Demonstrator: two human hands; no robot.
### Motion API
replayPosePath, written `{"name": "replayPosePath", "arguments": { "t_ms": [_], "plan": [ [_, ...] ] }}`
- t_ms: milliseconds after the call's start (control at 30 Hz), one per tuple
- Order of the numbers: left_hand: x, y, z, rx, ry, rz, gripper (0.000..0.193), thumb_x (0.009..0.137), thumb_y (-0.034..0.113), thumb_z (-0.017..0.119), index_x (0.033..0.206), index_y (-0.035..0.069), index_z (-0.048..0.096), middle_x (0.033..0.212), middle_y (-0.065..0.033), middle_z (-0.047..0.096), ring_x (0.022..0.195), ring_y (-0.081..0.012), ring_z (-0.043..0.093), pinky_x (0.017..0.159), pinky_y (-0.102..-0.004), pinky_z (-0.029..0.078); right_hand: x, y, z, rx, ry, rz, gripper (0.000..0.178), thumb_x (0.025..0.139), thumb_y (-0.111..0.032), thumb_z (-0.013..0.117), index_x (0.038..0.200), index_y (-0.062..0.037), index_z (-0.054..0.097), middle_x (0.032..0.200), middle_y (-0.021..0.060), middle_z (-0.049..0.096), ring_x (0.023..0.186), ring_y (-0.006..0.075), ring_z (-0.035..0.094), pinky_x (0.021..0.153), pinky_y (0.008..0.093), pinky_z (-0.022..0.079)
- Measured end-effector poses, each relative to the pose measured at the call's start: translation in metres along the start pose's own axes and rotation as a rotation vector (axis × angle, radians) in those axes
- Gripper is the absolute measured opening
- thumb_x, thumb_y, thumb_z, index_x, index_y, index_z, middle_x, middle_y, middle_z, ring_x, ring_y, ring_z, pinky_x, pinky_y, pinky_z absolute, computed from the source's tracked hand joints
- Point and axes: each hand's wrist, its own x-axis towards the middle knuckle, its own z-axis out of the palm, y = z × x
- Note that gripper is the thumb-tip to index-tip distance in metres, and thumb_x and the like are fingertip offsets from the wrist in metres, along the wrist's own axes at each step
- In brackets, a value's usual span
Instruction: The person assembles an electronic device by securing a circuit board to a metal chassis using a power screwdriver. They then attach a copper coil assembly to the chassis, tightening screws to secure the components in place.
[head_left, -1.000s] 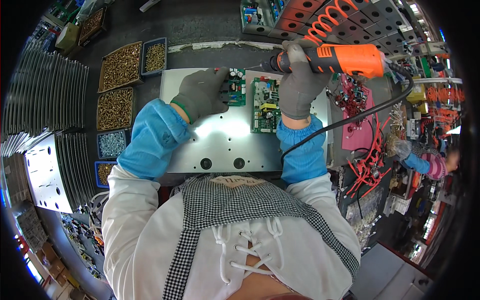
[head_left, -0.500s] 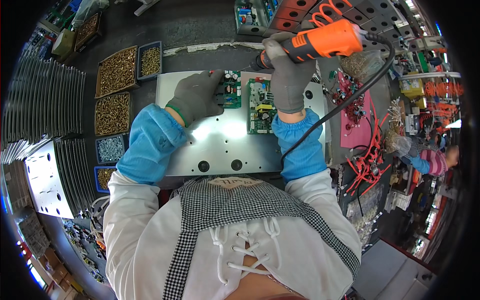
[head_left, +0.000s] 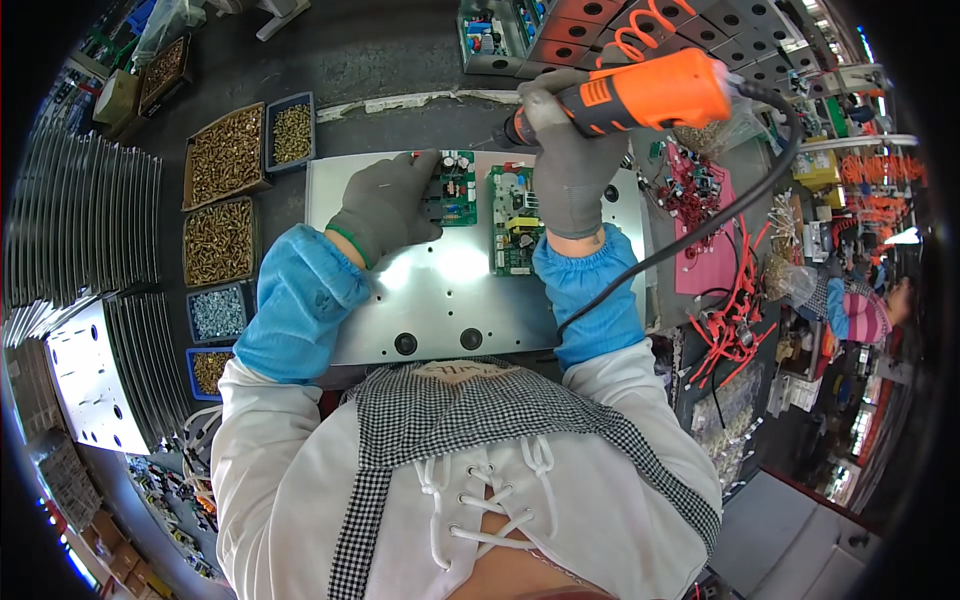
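A metal plate (head_left: 535, 318) is laid flat. An orange screwdriver (head_left: 660, 90) is gripped by the right hand (head_left: 575, 170), fingers curled. On the plate, beside a larger circuit board (head_left: 513, 235), a smaller board (head_left: 458, 190) is touched by the left hand (head_left: 388, 205), thumb and forefinger parted; a grip cannot be confirmed.

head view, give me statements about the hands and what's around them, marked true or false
The right-hand grip is on an orange power tool. True.
Both grips hold power tools. False: the left-hand grip is at the left green circuit board.
Another green circuit board lies right of it. True.
A pink sheet lies right of the metal plate. True.
Only brass-coloured pieces lie left of the plate. False: silver-coloured pieces lie there too.
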Motion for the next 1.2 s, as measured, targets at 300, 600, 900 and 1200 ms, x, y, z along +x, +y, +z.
{"name": "replayPosePath", "arguments": {
  "t_ms": [300, 600, 900, 1200],
  "plan": [
    [0.006, -0.012, 0.000, -0.899, 0.177, 0.145, 0.078, 0.074, 0.022, 0.086, 0.142, 0.003, 0.054, 0.111, -0.0142, 0.063, 0.102, -0.0235, 0.068, 0.089, -0.0369, 0.056, -0.001, -0.034, -0.003, 0.236, 0.080, 0.040, 0.022, 0.082, -0.007, 0.069, 0.101, 0.0012, 0.063, 0.091, 0.0112, 0.068, 0.085, 0.0242, 0.069, 0.085, 0.0411, 0.057],
    [0.011, -0.005, 0.009, -0.591, 0.387, 0.203, 0.021, 0.081, 0.024, 0.081, 0.096, 0.010, 0.077, 0.089, -0.0075, 0.066, 0.080, -0.0260, 0.068, 0.069, -0.0389, 0.054, -0.010, -0.045, -0.009, 0.349, 0.089, 0.080, 0.037, 0.083, -0.002, 0.067, 0.118, -0.0019, 0.055, 0.099, 0.0108, 0.066, 0.088, 0.0237, 0.069, 0.089, 0.0458, 0.059],
    [0.005, 0.004, 0.010, -0.621, 0.435, 0.137, 0.021, 0.075, 0.022, 0.085, 0.087, 0.008, 0.075, 0.081, -0.0061, 0.063, 0.070, -0.0200, 0.065, 0.064, -0.0350, 0.053, -0.012, -0.040, -0.012, 0.355, 0.051, 0.062, 0.032, 0.083, -0.001, 0.066, 0.114, -0.0006, 0.057, 0.097, 0.0111, 0.066, 0.089, 0.0245, 0.070, 0.088, 0.0443, 0.059],
    [0.003, 0.010, 0.010, -0.667, 0.422, 0.034, 0.021, 0.074, 0.021, 0.085, 0.087, 0.008, 0.075, 0.082, -0.0070, 0.065, 0.072, -0.0198, 0.066, 0.067, -0.0351, 0.053, -0.018, -0.039, -0.009, 0.311, 0.067, 0.067, 0.030, 0.083, -0.002, 0.068, 0.110, 0.0010, 0.059, 0.098, 0.0123, 0.068, 0.089, 0.0257, 0.070, 0.088, 0.0437, 0.057]
  ]
}}
